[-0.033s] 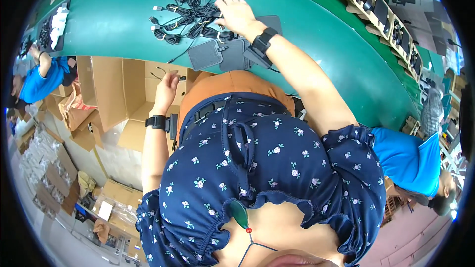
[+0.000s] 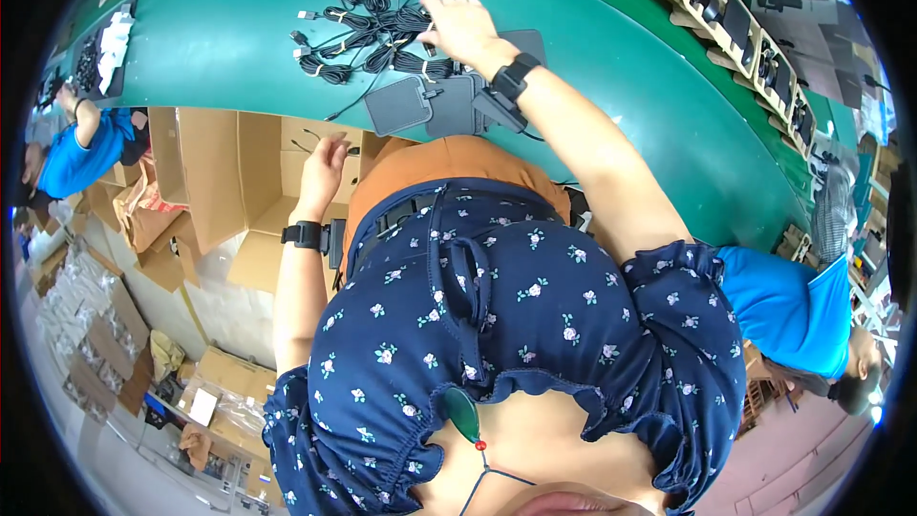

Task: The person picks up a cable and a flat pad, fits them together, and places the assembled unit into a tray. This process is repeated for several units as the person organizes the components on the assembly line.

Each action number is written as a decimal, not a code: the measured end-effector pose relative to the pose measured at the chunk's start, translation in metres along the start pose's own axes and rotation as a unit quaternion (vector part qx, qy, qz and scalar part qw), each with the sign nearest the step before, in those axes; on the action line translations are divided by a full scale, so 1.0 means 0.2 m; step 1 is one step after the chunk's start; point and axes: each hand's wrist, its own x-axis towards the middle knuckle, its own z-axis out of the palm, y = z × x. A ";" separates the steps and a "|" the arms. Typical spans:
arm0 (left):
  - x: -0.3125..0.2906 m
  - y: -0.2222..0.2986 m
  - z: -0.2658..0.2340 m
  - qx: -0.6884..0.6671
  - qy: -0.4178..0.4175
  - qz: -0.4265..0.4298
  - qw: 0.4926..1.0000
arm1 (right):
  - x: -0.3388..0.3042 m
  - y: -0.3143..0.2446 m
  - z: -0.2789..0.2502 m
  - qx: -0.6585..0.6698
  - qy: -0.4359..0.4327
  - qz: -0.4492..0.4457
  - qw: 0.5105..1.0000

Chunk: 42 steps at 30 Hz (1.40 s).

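Open over the table [image 2: 659,124] right of the right hand [image 2: 463,31]; obstructed by cables [image 2: 387,29] leftward, by pads [image 2: 396,107] closer in; walled by a carton [image 2: 215,172] beside the left hand [image 2: 323,167].

The green tabletop [image 2: 220,19] looks smooth and glossy, the black cables [image 2: 392,29] plastic, the box [image 2: 212,177] matt cardboard.

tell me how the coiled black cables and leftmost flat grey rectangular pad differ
The coiled black cables with pale ties form a cluster; the leftmost flat dark grey rectangular pad is one broad panel. Most cables lie farther from the person; the pad lies by the near edge. Both are dark and on the green table.
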 end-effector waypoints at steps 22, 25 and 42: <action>0.39 0.28 0.18 0.352 -0.093 0.383 0.849 | -0.41 -0.05 -0.19 0.104 0.034 -0.054 0.993; 0.37 0.44 0.14 0.258 -0.066 0.383 0.885 | -0.38 -0.10 -0.24 0.075 0.028 -0.152 0.985; 0.58 0.71 0.22 0.250 0.052 0.398 0.881 | -0.42 0.31 -0.33 0.218 0.210 0.230 0.925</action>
